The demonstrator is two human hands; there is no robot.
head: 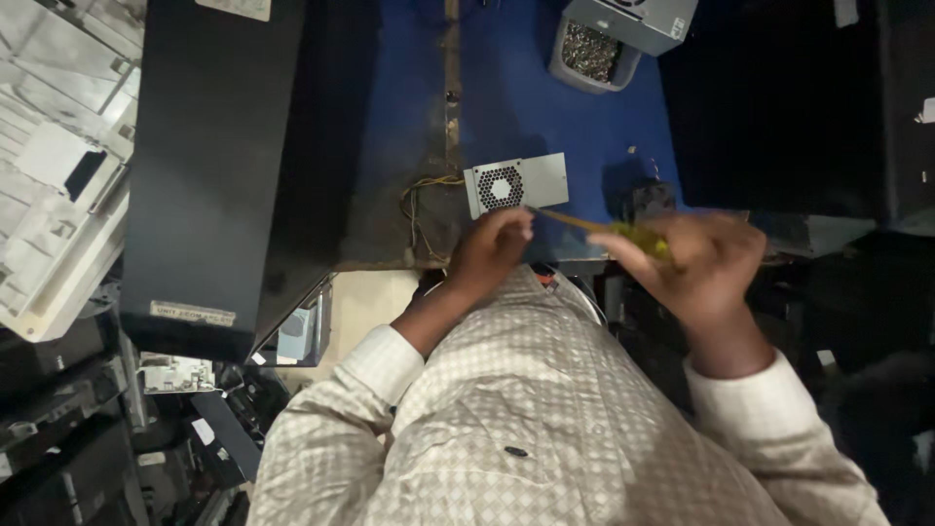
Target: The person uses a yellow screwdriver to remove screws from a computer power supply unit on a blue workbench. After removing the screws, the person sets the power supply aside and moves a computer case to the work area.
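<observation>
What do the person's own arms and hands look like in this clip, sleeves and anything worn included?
Both arms wear long sleeves of a pale cream shirt with a small woven diamond check, ending in buttoned-style cuffs just above the wrists. The left hand and right hand are bare: no gloves, and no rings or watch that the picture shows. The right hand is slightly blurred. The same shirt covers the torso, with one dark button.

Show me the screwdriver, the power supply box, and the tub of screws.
screwdriver [638,234], head view, on its yellow handle.
power supply box [545,178], head view, on the plain metal face beside the fan grille.
tub of screws [591,51], head view, on the screws inside.
</observation>
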